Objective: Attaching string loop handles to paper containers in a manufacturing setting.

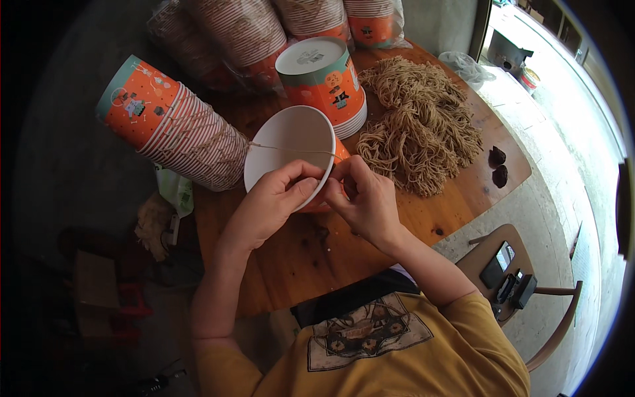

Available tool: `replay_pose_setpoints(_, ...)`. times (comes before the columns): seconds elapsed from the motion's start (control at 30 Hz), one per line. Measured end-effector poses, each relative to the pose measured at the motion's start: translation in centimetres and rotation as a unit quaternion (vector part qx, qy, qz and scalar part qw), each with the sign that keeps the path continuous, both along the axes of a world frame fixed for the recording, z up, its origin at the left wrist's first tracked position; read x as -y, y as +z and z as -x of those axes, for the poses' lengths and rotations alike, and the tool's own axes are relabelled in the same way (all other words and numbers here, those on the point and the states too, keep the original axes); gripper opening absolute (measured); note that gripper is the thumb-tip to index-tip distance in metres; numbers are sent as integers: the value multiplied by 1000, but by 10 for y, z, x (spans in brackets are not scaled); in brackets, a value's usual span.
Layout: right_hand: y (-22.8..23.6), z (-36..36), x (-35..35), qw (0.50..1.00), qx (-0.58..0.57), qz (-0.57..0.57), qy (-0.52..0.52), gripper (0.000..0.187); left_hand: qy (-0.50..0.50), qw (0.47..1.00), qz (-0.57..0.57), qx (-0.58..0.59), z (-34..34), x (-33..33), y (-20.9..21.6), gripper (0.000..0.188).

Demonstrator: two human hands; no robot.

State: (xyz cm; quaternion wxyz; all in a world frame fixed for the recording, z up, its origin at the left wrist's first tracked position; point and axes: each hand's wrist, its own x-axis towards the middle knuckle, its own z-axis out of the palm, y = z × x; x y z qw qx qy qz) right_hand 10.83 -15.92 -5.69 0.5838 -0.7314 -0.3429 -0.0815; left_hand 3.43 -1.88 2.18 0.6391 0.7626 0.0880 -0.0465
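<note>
A paper bucket (283, 135), white inside and orange outside, lies tilted with its mouth toward me. Thin tan twine (291, 150) crosses that mouth from the left rim to the right. My left hand (274, 202) is closed on the bucket's near rim, thumb and fingers pinching it. Beside it, my right hand (368, 204) is closed in a pinch at the rim's right side, where the twine ends between its fingers. What lies under the right fingertips is partly hidden. To the left leans a long nested stack of buckets (198, 142) with twine over their rims.
Behind stands an upside-down bucket stack (324, 83). A heap of tan twine (423, 122) lies right of it on the wooden table (410, 215). Wrapped bucket stacks (238, 30) fill the back. Two dark pieces (499, 167) sit near the right edge. A chair (493, 264) holds a phone (497, 263).
</note>
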Motion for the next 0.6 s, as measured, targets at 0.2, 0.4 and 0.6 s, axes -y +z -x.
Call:
replay_pose_setpoints(0.2,-8,-3,13,997,-44,-1,56,13,-24,987,-147,53,-17,0,-31,11)
replay_pose_setpoints(0.4,3,-30,41,985,-27,48,161,15,6,898,-391,203,-19,9,-26,7)
replay_pose_setpoints(0.6,34,-51,54,968,3,72,239,17,32,967,-190,167,-27,5,-27,9)
